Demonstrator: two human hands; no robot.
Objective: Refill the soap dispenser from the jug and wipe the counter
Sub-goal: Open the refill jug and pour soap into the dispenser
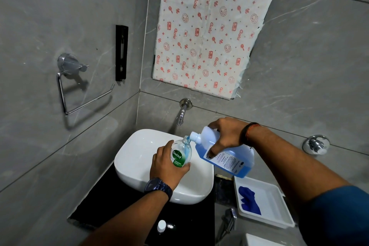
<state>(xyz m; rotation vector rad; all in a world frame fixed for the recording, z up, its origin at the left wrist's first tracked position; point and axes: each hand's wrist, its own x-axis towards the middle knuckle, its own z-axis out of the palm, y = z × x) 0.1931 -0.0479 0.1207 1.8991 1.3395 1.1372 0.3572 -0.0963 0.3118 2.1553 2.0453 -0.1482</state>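
My left hand (166,163) grips a clear soap dispenser bottle (180,153) with a green label, holding it over the white basin (135,158). My right hand (225,136) grips the handle of a translucent jug (229,158) of blue liquid. The jug is tilted to the left, its open spout at the bottle's mouth. A thin blue stream shows inside the bottle. A white cap (161,225) lies on the black counter (111,197) near the front edge.
A wall tap (182,113) juts out above the basin. To the right, a white tray (279,219) holds a folded blue cloth (249,200). A chrome towel ring (79,90) hangs on the left wall. A chrome valve (316,144) sits on the right wall.
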